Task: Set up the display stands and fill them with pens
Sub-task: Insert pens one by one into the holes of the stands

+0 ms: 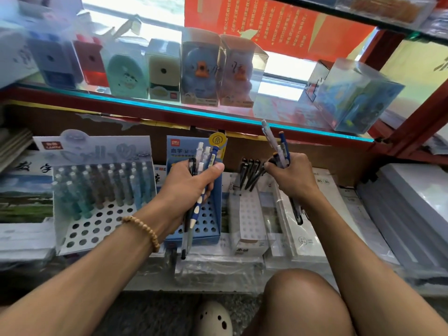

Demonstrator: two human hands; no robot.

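Note:
My left hand (191,185) grips a bundle of pens (203,156), blue and pale ones, in front of the blue display stand (213,224), whose holes show empty. My right hand (293,175) holds a second bunch of pens (281,146) above the white display stand (249,214). A few dark pens (249,173) stand in that white stand's back row. At the left, a larger white stand (97,224) carries several rows of teal and brown capped pens (104,185), with its front holes open.
A glass shelf (194,112) above holds boxed pencil sharpeners (164,69) and a clear blue box (356,98). Wrapped paper stacks (400,214) lie at the right, books (24,190) at the left. My knee (305,301) and a shoe (213,318) are below.

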